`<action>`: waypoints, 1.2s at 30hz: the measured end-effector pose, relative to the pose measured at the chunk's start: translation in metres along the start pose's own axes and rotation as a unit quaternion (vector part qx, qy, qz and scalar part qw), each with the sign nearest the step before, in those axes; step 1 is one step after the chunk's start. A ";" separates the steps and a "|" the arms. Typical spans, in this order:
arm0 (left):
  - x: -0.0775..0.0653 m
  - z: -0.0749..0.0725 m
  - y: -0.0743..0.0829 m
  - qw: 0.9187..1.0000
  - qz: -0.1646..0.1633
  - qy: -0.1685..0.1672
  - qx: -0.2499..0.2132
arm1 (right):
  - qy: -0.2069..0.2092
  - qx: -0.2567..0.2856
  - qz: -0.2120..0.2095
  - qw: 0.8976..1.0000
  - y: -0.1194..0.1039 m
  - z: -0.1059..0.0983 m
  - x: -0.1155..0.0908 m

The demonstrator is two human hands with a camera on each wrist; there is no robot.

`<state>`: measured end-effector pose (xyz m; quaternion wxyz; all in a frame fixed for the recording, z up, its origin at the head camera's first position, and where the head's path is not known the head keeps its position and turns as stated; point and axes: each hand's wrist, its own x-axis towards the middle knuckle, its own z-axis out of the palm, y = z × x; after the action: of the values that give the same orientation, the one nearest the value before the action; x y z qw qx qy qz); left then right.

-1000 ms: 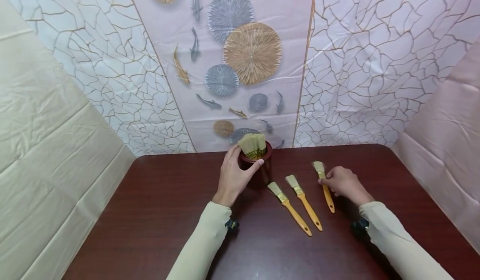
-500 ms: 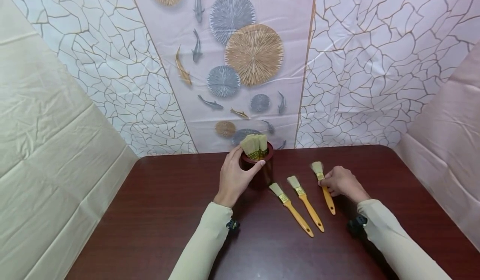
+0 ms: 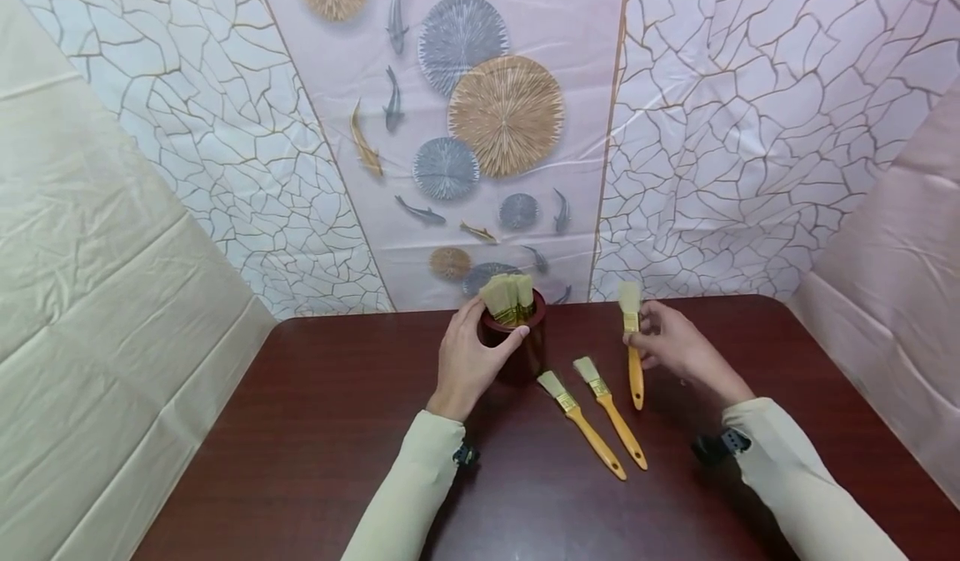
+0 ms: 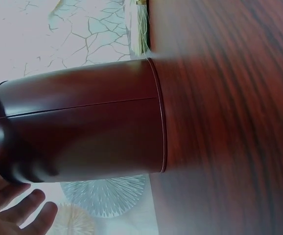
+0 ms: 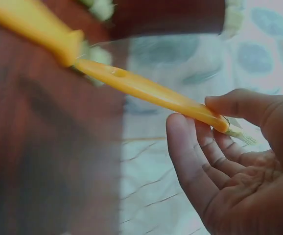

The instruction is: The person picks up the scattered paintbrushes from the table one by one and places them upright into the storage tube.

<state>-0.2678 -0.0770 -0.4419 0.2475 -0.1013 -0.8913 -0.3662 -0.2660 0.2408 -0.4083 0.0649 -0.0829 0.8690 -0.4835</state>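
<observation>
- A screened-off table booth; whether it stands in a home, an office or a lab cannot be told.
- Printed sheet (image 3: 465,148) across the upper centre of the frame: fish and round, rayed discs, its surface rippled.
- Crackle-patterned panels (image 3: 202,144) flank it at upper left and upper right.
- Cream cloth (image 3: 90,319) down the left edge, pinkish cloth (image 3: 892,294) down the right, both creased, closing in the sides.
- Dark red wood-grain tabletop (image 3: 337,428) across the bottom.
- Small dark devices (image 3: 465,454) at both cuffs (image 3: 435,434).
</observation>
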 end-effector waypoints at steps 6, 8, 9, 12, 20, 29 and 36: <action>-0.001 0.002 -0.001 0.999 -0.006 -0.001 -0.043 | 0.054 -0.029 -0.071 0.996 -0.042 -0.002 -0.005; -0.001 0.003 0.000 0.999 -0.011 0.000 -0.050 | 0.073 -0.028 -0.087 0.993 -0.054 -0.001 -0.005; -0.002 0.003 0.000 0.999 -0.013 0.002 -0.052 | 0.081 -0.026 -0.093 0.992 -0.060 -0.001 -0.004; -0.002 0.004 -0.001 0.999 -0.013 0.007 -0.050 | 0.101 -0.021 -0.109 0.989 -0.076 0.000 -0.003; -0.002 0.006 0.001 0.999 -0.012 0.007 -0.045 | 0.132 -0.003 -0.173 0.976 -0.113 0.005 0.007; -0.002 0.006 0.000 0.999 -0.006 0.012 -0.033 | 0.128 0.009 -0.235 0.963 -0.154 0.010 0.017; -0.002 0.006 0.000 0.999 -0.004 0.012 -0.030 | 0.098 0.002 -0.247 0.964 -0.165 0.024 0.032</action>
<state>-0.2685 -0.0726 -0.4463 0.2538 -0.1005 -0.8770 -0.3954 -0.2791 0.1284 -0.2813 -0.1420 -0.2475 0.8225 -0.4920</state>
